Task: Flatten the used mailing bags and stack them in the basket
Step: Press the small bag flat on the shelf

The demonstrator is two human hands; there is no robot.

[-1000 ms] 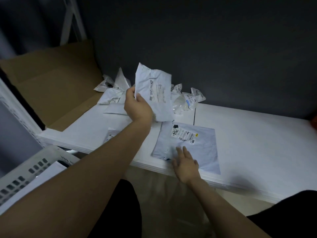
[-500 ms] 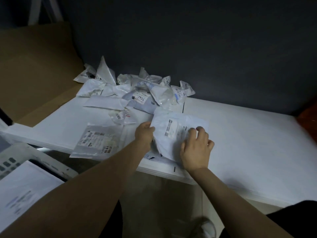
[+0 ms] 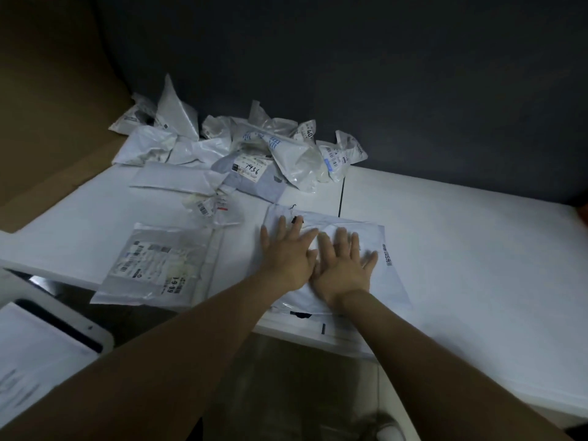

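A white mailing bag [image 3: 389, 275] lies flat on the white table [image 3: 471, 256] near its front edge, on top of another flat bag whose edge shows underneath. My left hand [image 3: 288, 249] and my right hand [image 3: 342, 265] press side by side on it, palms down and fingers straight. A clear bag with labels [image 3: 159, 265] lies flat to the left, hanging slightly over the table's edge. A heap of crumpled mailing bags [image 3: 254, 151] sits at the back against the dark wall. The white basket [image 3: 95, 332] shows at lower left with a flat bag [image 3: 31, 361] inside.
Brown cardboard [image 3: 54, 122] leans at the left behind the table. A dark wall [image 3: 381, 74] closes off the back. The right part of the table holds nothing. A shoe [image 3: 389, 432] shows on the floor below.
The bag my left hand held up came down onto the flat bag on the table. Both hands went from gripping its edges to pressing flat on it.
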